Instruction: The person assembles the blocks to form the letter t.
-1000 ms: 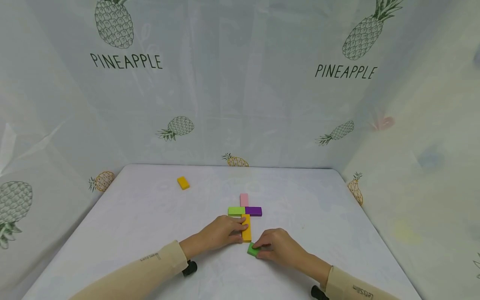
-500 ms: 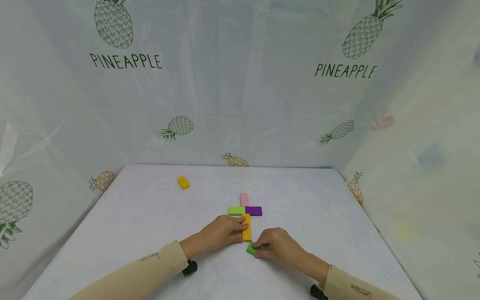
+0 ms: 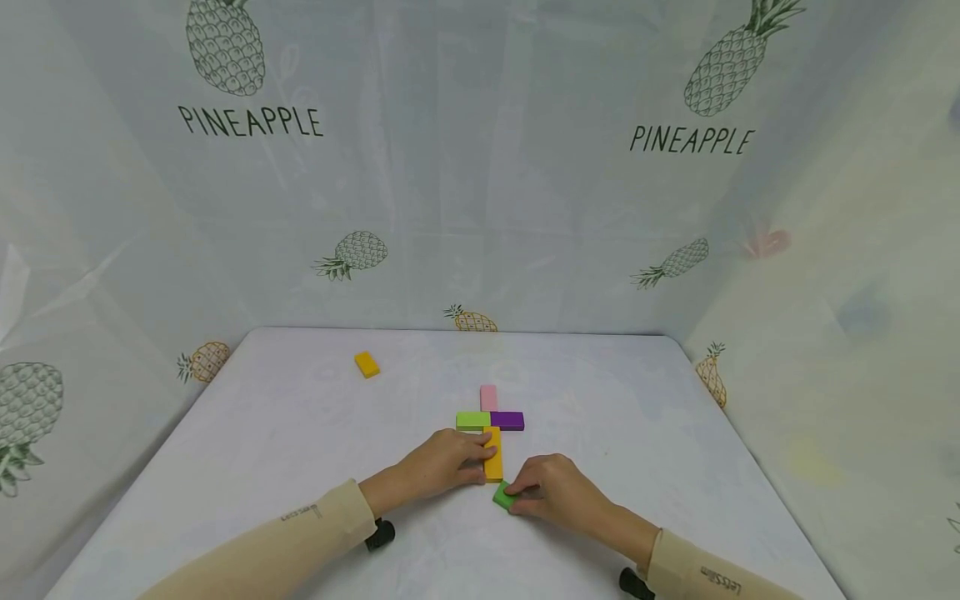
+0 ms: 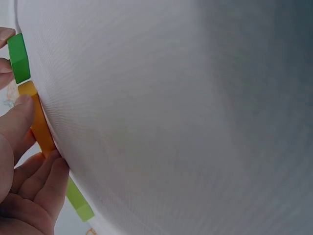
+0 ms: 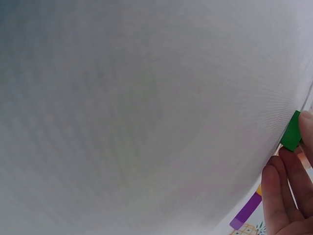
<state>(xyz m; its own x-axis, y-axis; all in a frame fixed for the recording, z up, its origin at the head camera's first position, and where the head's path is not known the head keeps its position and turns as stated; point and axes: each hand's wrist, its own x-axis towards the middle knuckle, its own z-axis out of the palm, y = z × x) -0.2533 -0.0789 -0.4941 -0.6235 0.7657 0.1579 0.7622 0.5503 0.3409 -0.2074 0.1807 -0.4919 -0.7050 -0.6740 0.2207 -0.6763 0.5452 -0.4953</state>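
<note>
Near the table's middle, my left hand (image 3: 448, 458) holds an orange-yellow block (image 3: 492, 468) that lies lengthwise away from me. In the left wrist view, the thumb and fingers lie along this block (image 4: 43, 132). My right hand (image 3: 558, 492) pinches a green block (image 3: 502, 497) between thumb and fingers, just off the orange block's near end. The green block (image 5: 291, 132) sits slightly turned, with a small gap to the orange one. At the orange block's far end, a lime block (image 3: 472, 421) and a purple block (image 3: 507, 421) form a crossbar, with a pink block (image 3: 488, 398) beyond.
Toward the back left of the white table (image 3: 615, 400) lies a separate yellow block (image 3: 367, 365), set at a slant. A pineapple-printed curtain (image 3: 450, 167) rises behind the table and along both sides.
Over the last second, the green block and right hand shift very slightly left. The left hand and the other blocks keep their places.
</note>
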